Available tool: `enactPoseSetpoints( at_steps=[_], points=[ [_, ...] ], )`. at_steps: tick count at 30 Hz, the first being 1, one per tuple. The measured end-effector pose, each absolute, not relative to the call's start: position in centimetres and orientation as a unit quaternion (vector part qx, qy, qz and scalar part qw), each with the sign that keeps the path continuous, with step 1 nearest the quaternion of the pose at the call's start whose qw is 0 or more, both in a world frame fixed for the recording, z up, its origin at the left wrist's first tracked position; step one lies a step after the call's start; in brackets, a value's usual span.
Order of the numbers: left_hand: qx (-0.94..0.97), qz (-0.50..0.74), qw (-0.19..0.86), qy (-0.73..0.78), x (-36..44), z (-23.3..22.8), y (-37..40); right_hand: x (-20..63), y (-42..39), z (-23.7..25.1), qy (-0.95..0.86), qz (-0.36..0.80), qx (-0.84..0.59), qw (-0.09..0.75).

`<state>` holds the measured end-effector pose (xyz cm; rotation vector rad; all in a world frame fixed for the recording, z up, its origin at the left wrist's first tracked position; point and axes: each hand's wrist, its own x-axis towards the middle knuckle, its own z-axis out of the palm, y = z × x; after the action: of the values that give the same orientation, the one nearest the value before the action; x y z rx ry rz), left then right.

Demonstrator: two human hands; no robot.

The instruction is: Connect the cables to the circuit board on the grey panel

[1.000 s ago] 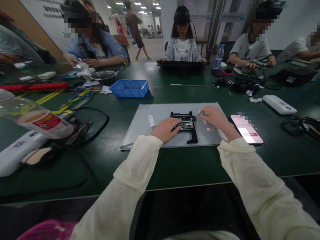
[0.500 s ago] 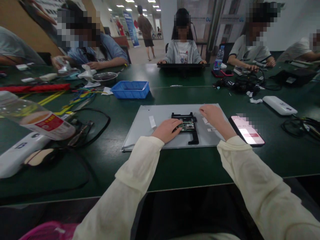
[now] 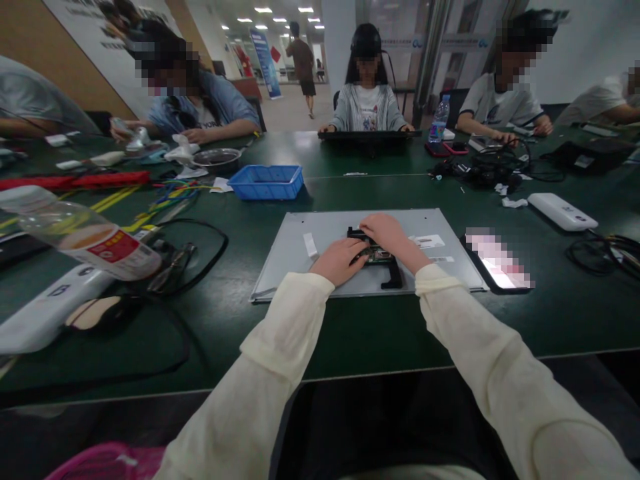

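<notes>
A flat grey panel (image 3: 285,240) lies on the green table before me. On its middle sits a black plastic frame (image 3: 395,275) with a green circuit board (image 3: 382,255) in it. My left hand (image 3: 340,261) grips the left side of the frame, its bent fingertips over the board's edge. At the frame's far bar, my right hand (image 3: 386,233) is closed with the fingers pointing down to the left; whatever they hold is hidden. A white paper strip (image 3: 311,245) lies left of the frame, and a printed label (image 3: 430,241) is right of my right hand.
A lit phone (image 3: 500,263) lies right of the panel. A blue bin (image 3: 267,182) stands beyond it. To the left are a leaning drink bottle (image 3: 120,253), a white device (image 3: 55,303) and a black cable (image 3: 220,250). Several people sit around the table.
My right hand has moved left from the panel's right side to the frame's far bar, uncovering the label. My left hand stays at the frame. The view has shifted slightly.
</notes>
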<state>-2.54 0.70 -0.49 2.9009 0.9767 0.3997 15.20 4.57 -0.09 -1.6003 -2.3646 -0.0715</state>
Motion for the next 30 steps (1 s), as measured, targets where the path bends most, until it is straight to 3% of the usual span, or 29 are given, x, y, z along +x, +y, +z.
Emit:
enactPoseSetpoints(
  at_steps=[12, 30],
  points=[
    [0.939, 0.126, 0.026, 0.319, -2.5, -0.5, 0.6, 15.8, 5.7, -2.2, -0.813, 0.043, -0.533, 0.231],
    [0.937, 0.137, 0.035, 0.318, -2.7, -0.7, 0.9, 15.8, 5.4, -1.9, -0.816, 0.057, -0.519, 0.248]
  ],
)
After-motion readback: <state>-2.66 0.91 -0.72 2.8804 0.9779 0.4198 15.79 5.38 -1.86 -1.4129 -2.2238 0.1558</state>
